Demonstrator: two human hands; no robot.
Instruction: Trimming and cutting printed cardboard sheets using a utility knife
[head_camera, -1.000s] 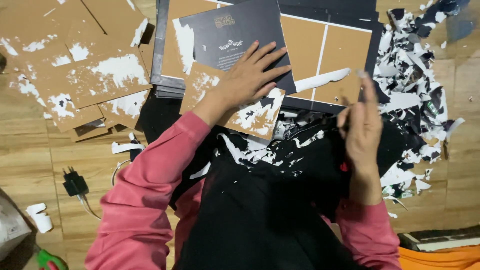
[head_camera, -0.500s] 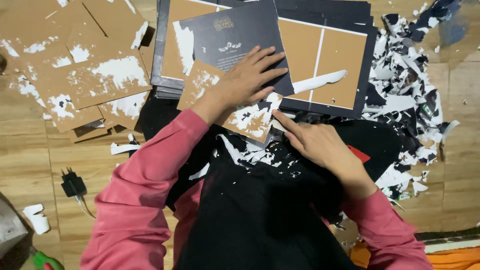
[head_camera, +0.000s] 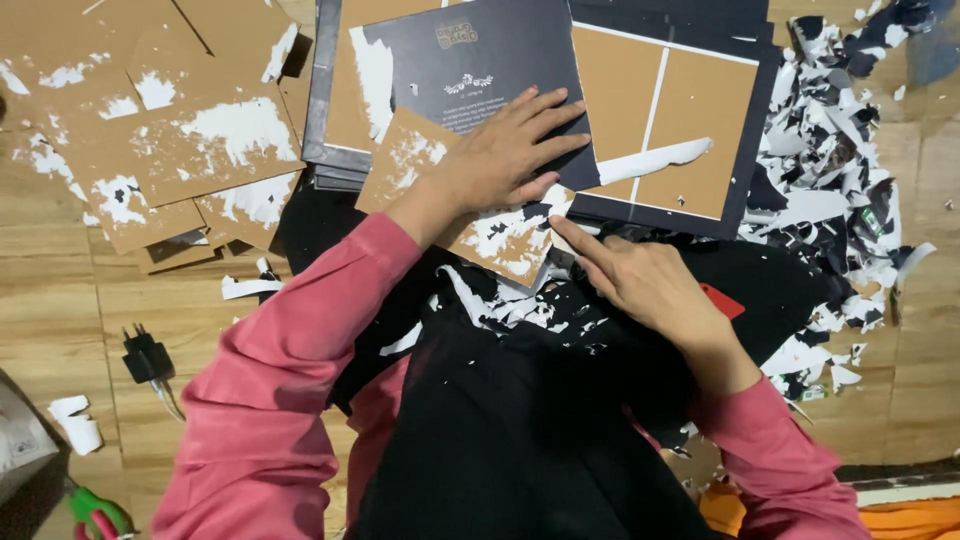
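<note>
My left hand (head_camera: 505, 155) lies flat, fingers spread, pressing a brown cardboard piece (head_camera: 420, 160) with torn white and black paper on it. That piece rests on a dark printed cover (head_camera: 470, 70) atop a stack of dark boards (head_camera: 325, 110). My right hand (head_camera: 645, 280) reaches in from the right, index finger pointing at the lower right corner of the cardboard piece, where a torn white paper edge (head_camera: 520, 235) shows. Whether its fingers pinch the paper I cannot tell. A red object (head_camera: 722, 300) peeks out under my right hand. A black cloth (head_camera: 520, 420) covers my lap.
Stripped brown cardboard sheets (head_camera: 150, 130) lie in a pile at upper left. A heap of torn black and white paper scraps (head_camera: 835, 190) fills the right side. A black plug adapter (head_camera: 145, 357) sits on the wooden floor at left; green-handled scissors (head_camera: 95, 510) at bottom left.
My right hand came down from a raised position at the right and moved left to the cardboard piece's lower corner. My left hand stayed pressed on the cardboard.
</note>
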